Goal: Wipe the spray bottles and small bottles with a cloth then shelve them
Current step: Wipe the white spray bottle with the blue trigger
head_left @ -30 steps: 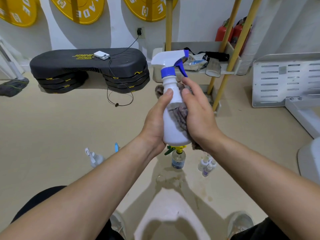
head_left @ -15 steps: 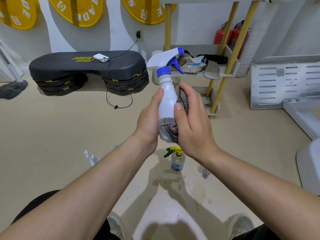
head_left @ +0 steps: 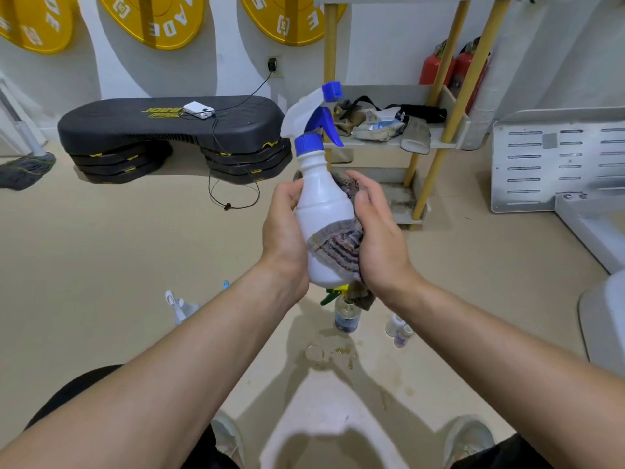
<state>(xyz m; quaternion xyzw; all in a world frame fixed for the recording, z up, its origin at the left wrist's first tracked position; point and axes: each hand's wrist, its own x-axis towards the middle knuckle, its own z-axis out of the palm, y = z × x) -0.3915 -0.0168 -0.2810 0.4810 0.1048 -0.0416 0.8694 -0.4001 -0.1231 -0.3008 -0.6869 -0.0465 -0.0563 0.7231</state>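
Note:
A white spray bottle [head_left: 323,201] with a blue collar and trigger is held upright at chest height. My left hand [head_left: 282,231] grips its left side. My right hand [head_left: 380,238] presses a grey striped cloth [head_left: 338,245] against the bottle's lower right side. On the floor below stand a clear bottle with a yellow-green sprayer [head_left: 345,313], two small bottles [head_left: 399,331] to its right, and a clear spray bottle [head_left: 181,308] to the left. The wooden-legged shelf [head_left: 446,137] stands behind the hands.
The shelf's middle board holds rags and bags. Two red fire extinguishers [head_left: 449,67] stand behind it. A black step platform [head_left: 169,130] with a cable lies at back left, a mop head [head_left: 25,169] far left, and a white metal frame [head_left: 558,160] at right. My shoes [head_left: 468,438] show below.
The cloth has slid from the bottle's middle down to its lower part, and the bottle has turned and tilted slightly so the nozzle points up and back.

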